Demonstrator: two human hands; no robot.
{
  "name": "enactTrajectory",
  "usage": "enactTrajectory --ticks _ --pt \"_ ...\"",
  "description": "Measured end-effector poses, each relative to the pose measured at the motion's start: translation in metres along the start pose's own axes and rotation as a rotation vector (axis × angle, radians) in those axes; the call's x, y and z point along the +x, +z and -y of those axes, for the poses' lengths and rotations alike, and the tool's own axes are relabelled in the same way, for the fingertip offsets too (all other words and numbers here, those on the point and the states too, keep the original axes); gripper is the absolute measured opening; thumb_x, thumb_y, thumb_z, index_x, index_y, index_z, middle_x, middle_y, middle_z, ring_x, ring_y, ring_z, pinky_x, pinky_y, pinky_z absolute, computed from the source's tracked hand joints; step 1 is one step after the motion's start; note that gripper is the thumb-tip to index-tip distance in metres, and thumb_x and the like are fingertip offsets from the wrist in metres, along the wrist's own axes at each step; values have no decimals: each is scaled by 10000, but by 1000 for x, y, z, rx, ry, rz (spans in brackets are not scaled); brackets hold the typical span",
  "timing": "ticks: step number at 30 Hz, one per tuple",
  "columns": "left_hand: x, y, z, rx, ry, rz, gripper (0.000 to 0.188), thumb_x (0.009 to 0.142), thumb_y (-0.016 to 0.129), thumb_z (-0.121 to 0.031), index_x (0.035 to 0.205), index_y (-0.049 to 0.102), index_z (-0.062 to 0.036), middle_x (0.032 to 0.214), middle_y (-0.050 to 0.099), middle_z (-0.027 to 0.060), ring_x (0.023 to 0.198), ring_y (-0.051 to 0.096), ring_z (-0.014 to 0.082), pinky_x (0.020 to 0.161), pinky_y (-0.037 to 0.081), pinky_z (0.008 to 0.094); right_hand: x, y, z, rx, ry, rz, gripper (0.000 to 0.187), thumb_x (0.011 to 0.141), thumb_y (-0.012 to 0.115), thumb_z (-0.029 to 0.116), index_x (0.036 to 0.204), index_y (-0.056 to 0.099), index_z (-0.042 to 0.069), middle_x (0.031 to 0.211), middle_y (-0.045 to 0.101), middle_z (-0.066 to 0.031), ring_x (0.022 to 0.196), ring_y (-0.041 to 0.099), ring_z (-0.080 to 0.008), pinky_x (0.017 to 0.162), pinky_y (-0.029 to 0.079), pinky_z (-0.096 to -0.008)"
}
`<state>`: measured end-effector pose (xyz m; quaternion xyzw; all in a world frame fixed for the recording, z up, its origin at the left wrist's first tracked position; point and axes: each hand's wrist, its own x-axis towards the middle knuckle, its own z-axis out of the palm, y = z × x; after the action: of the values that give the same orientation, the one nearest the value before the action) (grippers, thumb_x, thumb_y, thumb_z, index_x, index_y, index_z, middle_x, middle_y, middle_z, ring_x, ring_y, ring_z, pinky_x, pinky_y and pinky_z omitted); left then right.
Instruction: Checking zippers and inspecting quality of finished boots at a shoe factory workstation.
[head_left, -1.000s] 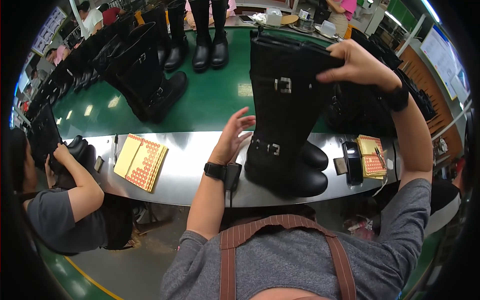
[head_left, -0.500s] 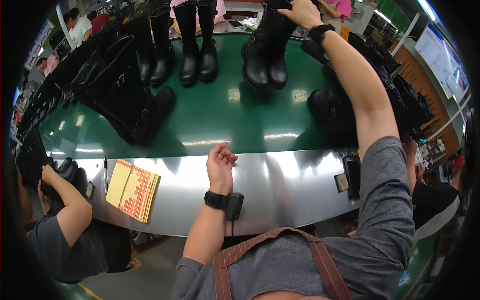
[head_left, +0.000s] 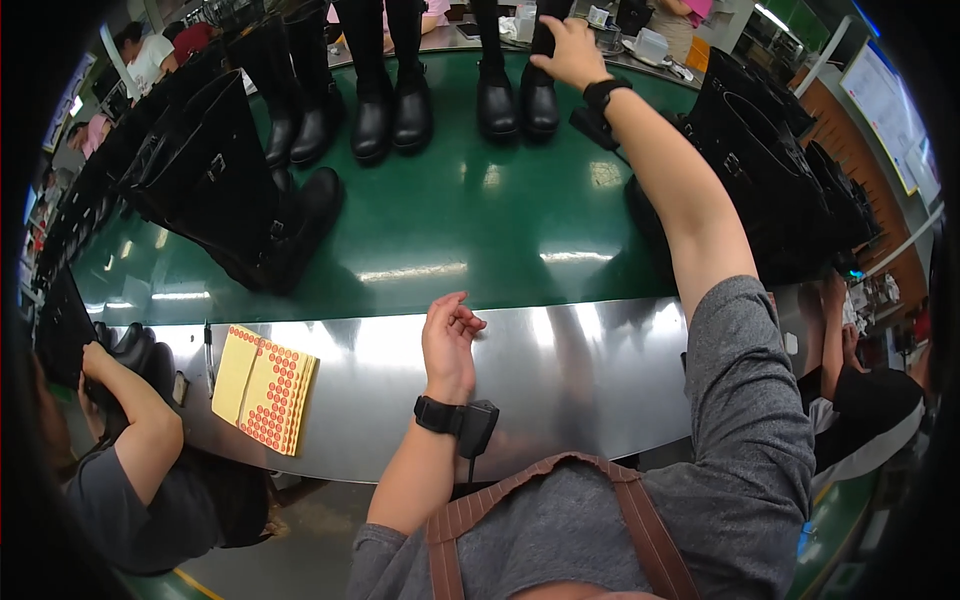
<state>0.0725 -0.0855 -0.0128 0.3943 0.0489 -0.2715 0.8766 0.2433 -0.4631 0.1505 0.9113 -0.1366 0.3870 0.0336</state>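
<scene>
A pair of tall black leather boots (head_left: 497, 108) stands upright at the far side of the green tabletop (head_left: 470, 225). Beside the right-hand boot of the pair is my right hand (head_left: 578, 55), arm stretched forward and fingers spread, holding nothing. My left hand (head_left: 450, 345) hovers over the near metal edge (head_left: 560, 370), palm turned inward and fingers loosely bent, with nothing in it. Another upright boot pair (head_left: 372, 125) is just left of the first. Large black boots with buckles (head_left: 200, 180) lean on the table at the left.
A yellow pad with red round stickers (head_left: 265, 390) and a pen (head_left: 209, 352) lie on the metal strip at left. More black boots (head_left: 760, 170) crowd the right side. Co-workers' arms (head_left: 140, 420) show at left and right; a white container (head_left: 650, 45) stands far back.
My right hand has let go of the boot pair, which was held tilted and now stands upright farther back. My left hand has shifted slightly right and nearer.
</scene>
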Motion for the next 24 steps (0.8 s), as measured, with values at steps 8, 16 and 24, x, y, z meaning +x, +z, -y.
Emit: enactTrajectory --ticks 8,16,24 --pt "4 0 4 6 0 10 224 904 545 -171 1062 543 -11 777 514 41 722 527 161 739 484 319 -228 -45 60 532 -45 907 326 768 720 300 979 693 52 904 710 -115 850 675 -279 781 526 -374" --pt "4 -1 6 45 44 42 182 915 516 -126 1056 523 -11 772 529 48 714 539 162 737 497 318 -207 -11 36 629 282 890 215 805 684 197 952 697 42 842 712 -101 818 685 -230 746 530 -358" --pt "0 4 5 101 -6 -9 172 924 487 -117 1062 516 -18 749 530 35 707 531 144 700 479 305 -142 74 28 275 -22 431 472 808 688 296 1190 581 38 1277 553 -133 1217 485 -283 992 422 -406"
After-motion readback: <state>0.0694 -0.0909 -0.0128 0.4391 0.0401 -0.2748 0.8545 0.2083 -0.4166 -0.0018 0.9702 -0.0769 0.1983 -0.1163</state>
